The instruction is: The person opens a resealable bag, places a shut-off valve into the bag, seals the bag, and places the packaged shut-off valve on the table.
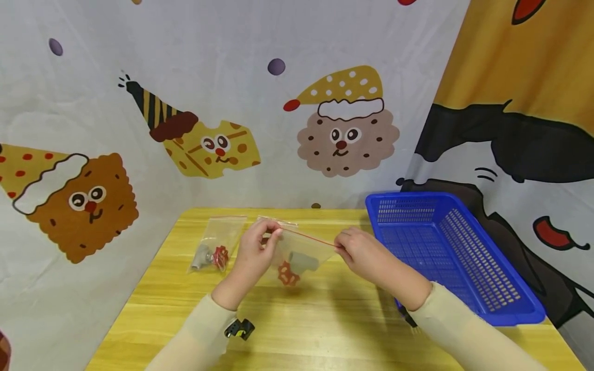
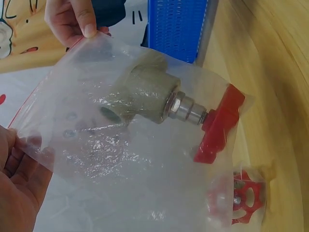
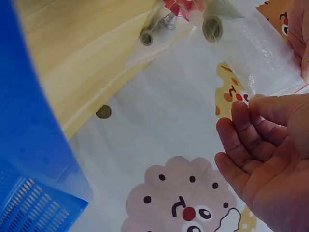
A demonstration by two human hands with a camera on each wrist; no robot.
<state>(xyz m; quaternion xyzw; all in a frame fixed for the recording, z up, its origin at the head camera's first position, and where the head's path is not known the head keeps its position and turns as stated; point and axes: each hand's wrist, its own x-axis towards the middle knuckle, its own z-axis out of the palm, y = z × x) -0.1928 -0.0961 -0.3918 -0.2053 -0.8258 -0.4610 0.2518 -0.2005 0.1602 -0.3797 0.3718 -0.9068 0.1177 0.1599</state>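
Observation:
A clear zip bag [image 1: 303,246] with a red line along its top edge hangs above the table. Inside it sits a valve [image 2: 149,92] with a grey body, a metal stem and a red handwheel [image 2: 222,123]. My left hand [image 1: 255,247] pinches the left end of the bag's top edge between thumb and fingers. At the other end, my right hand [image 1: 364,252] pinches the corner, pulling the red line straight. The top edge looks closed along its length, though whether it is sealed I cannot tell.
On the wooden table [image 1: 297,330], another zip bag [image 1: 227,234] holding a similar valve lies at the left. Part of a further clear bag [image 1: 283,223] shows behind my left hand. A blue plastic basket [image 1: 464,257] stands at the right. Behind hangs a printed cloth [image 1: 278,129].

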